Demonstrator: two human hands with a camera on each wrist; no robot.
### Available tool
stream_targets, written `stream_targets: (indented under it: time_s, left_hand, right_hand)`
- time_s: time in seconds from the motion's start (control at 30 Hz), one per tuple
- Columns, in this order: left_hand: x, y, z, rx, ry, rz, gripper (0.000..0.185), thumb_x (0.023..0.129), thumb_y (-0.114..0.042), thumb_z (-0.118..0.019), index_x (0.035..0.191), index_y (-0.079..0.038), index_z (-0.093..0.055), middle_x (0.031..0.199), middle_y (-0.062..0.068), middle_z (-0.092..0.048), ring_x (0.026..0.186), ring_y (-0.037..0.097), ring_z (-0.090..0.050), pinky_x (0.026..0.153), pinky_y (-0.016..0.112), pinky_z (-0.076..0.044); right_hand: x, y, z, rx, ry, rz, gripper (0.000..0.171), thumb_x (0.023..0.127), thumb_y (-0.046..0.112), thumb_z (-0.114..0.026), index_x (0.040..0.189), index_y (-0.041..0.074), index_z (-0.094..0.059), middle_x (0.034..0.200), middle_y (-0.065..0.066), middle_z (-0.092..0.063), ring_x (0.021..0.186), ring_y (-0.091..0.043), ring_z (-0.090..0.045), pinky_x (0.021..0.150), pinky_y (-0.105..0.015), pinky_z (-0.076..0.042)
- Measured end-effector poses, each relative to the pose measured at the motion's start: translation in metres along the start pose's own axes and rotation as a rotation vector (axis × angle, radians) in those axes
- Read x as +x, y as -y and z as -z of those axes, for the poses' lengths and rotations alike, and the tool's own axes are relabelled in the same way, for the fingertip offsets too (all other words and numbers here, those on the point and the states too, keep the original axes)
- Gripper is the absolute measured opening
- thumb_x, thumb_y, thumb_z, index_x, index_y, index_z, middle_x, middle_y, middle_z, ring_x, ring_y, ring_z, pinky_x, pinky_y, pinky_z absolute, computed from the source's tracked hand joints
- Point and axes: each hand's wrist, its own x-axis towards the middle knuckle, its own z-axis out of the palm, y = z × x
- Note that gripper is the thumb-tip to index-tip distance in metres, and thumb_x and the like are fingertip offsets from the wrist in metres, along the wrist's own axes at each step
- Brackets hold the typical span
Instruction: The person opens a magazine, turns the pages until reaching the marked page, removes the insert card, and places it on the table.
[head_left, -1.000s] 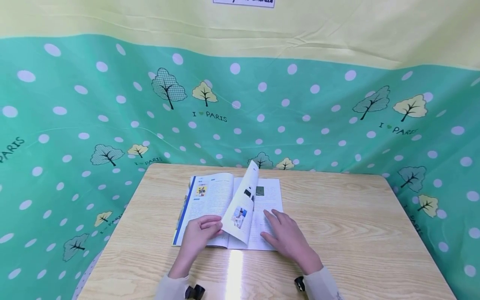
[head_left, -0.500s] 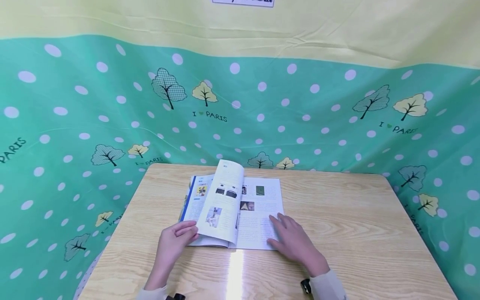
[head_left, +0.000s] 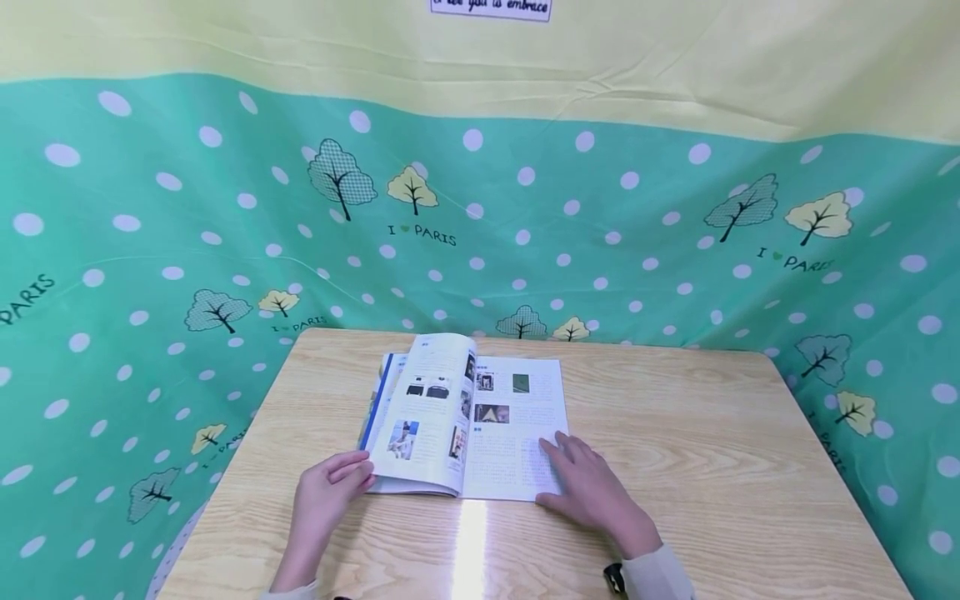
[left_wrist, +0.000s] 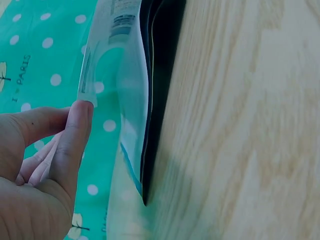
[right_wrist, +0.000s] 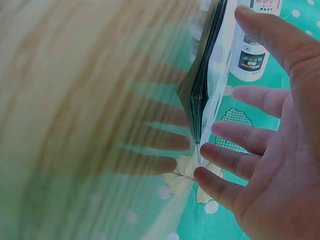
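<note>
An open magazine (head_left: 517, 458) with text and small photos lies on the table. One printed page (head_left: 431, 408) is lifted and leans over the left half. My left hand (head_left: 330, 492) pinches that page by its lower left corner between thumb and fingers. The left wrist view shows the thumb and fingertips of the left hand (left_wrist: 50, 155) at the page corner, above the other leaves. My right hand (head_left: 588, 487) rests at the lower right edge of the magazine. Its fingers look spread and relaxed in the right wrist view, beside the stack of pages (right_wrist: 202, 85).
The wooden table (head_left: 675, 417) extends to the right and in front of the magazine. A green and yellow curtain (head_left: 600, 208) with dots and trees hangs behind and at both sides. Light reflects off the table front. Dark wrist straps (head_left: 615, 577) sit at the sleeves.
My left hand has carried the page leftward and down, from upright near the spine to over the left half. The right hand has slid slightly toward the page's lower right edge.
</note>
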Motion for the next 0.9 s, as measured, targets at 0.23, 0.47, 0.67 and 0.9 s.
stream_targets:
  time_s: [0.23,0.47,0.67,0.9]
  left_hand:
    - [0.002,0.008,0.008,0.031,-0.022,0.012,0.034,0.09,0.001,-0.072,0.121,0.01,-0.064,0.103,0.021,-0.073,0.082,0.02,-0.074,0.077,0.027,-0.063]
    - [0.004,0.014,0.016,0.079,-0.044,0.032,0.033,0.091,-0.003,-0.071,0.121,0.009,-0.065,0.102,0.02,-0.073,0.082,0.02,-0.074,0.076,0.027,-0.063]
    - [0.005,0.017,0.021,0.121,-0.05,0.043,0.032,0.092,-0.004,-0.071,0.121,0.008,-0.065,0.103,0.019,-0.073,0.082,0.02,-0.074,0.075,0.026,-0.063]
    - [0.007,0.019,0.023,0.13,-0.052,0.06,0.032,0.092,-0.004,-0.07,0.121,0.009,-0.064,0.1,0.019,-0.074,0.081,0.02,-0.073,0.074,0.026,-0.063]
  right_hand:
    - [-0.002,-0.002,-0.002,0.017,0.038,0.008,0.091,0.079,0.049,-0.083,0.151,0.009,-0.044,0.155,-0.024,-0.035,0.14,-0.045,-0.033,0.115,-0.062,-0.032]
    - [-0.001,-0.004,-0.003,0.007,0.041,0.011,0.089,0.08,0.048,-0.082,0.151,0.009,-0.044,0.154,-0.023,-0.036,0.141,-0.044,-0.033,0.115,-0.061,-0.032]
    - [-0.001,-0.004,-0.004,-0.003,0.03,0.009,0.084,0.081,0.046,-0.082,0.149,0.009,-0.047,0.153,-0.023,-0.038,0.14,-0.044,-0.034,0.114,-0.061,-0.034]
    - [-0.002,-0.004,-0.003,-0.009,0.028,0.016,0.077,0.083,0.045,-0.081,0.144,0.009,-0.053,0.153,-0.023,-0.039,0.139,-0.043,-0.036,0.113,-0.061,-0.035]
